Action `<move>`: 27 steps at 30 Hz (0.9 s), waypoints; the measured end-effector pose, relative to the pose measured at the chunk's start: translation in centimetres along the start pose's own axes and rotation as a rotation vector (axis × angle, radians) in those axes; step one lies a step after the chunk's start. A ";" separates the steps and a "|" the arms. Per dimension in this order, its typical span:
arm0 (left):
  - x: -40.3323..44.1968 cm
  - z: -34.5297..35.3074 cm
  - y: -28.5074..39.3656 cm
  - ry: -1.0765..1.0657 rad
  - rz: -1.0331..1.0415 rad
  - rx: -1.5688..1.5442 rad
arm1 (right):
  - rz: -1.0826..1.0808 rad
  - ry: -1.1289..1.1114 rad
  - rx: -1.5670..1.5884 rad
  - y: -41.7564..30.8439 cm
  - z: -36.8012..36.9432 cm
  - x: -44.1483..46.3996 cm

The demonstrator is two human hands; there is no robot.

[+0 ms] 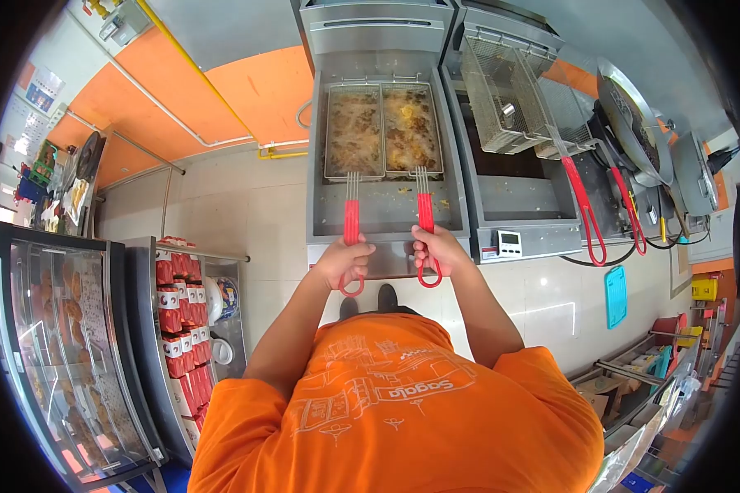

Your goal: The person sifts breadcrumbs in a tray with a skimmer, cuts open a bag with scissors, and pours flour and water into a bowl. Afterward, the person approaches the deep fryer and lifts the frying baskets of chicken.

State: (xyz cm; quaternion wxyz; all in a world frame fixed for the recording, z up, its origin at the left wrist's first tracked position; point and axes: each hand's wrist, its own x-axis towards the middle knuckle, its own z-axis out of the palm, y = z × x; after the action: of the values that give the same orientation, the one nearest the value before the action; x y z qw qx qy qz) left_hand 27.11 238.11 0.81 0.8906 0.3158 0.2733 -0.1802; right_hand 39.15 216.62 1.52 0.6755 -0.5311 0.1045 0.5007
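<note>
Two wire fryer baskets sit side by side in the bubbling oil of a steel deep fryer (325,215). My left hand (345,261) is closed around the red handle of the left fryer basket (353,218). Around the red handle of the right fryer basket (425,209) my right hand (437,250) is closed too. Brown pieces of food (353,135) float in foam in the left basket. Yellowish and brown pieces (409,123) show in the right one. What exactly the food is cannot be made out.
On the right, another fryer holds raised empty baskets (510,94) with red handles (582,209) jutting forward, near a small timer (509,242). A large pan (633,123) stands beyond. To the left are a glass display cabinet (74,353) and a rack of red packets (173,320).
</note>
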 end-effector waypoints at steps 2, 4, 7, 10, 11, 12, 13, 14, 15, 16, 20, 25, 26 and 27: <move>0.2 0.0 0.1 -0.005 0.000 0.010 | -0.004 0.004 -0.007 0.0 0.0 0.0; 0.5 -0.1 0.3 -0.011 0.000 0.008 | 0.004 0.010 0.000 -0.1 0.1 0.0; 0.8 0.0 0.7 -0.027 0.001 0.002 | 0.005 -0.005 -0.021 -0.3 -0.1 0.0; 1.0 0.2 0.8 -0.026 0.009 -0.005 | 0.017 -0.006 -0.020 -0.5 -0.1 -0.1; 0.9 0.2 0.7 -0.010 0.015 -0.009 | 0.017 -0.005 -0.019 -0.5 -0.1 -0.1; 0.9 0.2 0.7 -0.010 0.015 -0.008 | 0.018 -0.007 -0.019 -0.5 -0.1 -0.1; 0.9 0.3 0.8 -0.007 0.016 -0.004 | 0.019 -0.007 -0.018 -0.5 -0.1 -0.1; 0.9 0.3 0.8 -0.005 0.017 0.000 | 0.018 -0.006 -0.018 -0.5 -0.1 -0.1; 0.9 0.3 0.7 -0.006 0.017 0.001 | 0.017 -0.009 -0.015 -0.5 -0.1 -0.2; 1.0 0.2 0.8 -0.015 0.012 -0.001 | 0.016 -0.014 -0.013 -0.5 -0.1 -0.2; 1.0 0.0 0.8 -0.017 0.007 -0.006 | 0.012 -0.015 -0.020 -0.5 -0.1 -0.2; 1.2 -0.3 0.6 -0.043 0.013 -0.019 | 0.009 0.002 -0.020 -0.3 -0.1 -0.1; 1.2 -0.3 0.6 -0.048 0.016 -0.023 | 0.009 0.002 -0.021 -0.4 0.0 -0.1; 1.2 -0.3 0.6 -0.048 0.016 -0.024 | 0.008 0.008 -0.023 -0.4 0.0 -0.2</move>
State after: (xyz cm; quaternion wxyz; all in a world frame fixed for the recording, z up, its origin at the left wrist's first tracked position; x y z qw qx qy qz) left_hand 28.24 238.56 0.13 0.9019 0.3029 0.2517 -0.1775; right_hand 39.35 216.57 1.87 0.6670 -0.5402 0.1035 0.5025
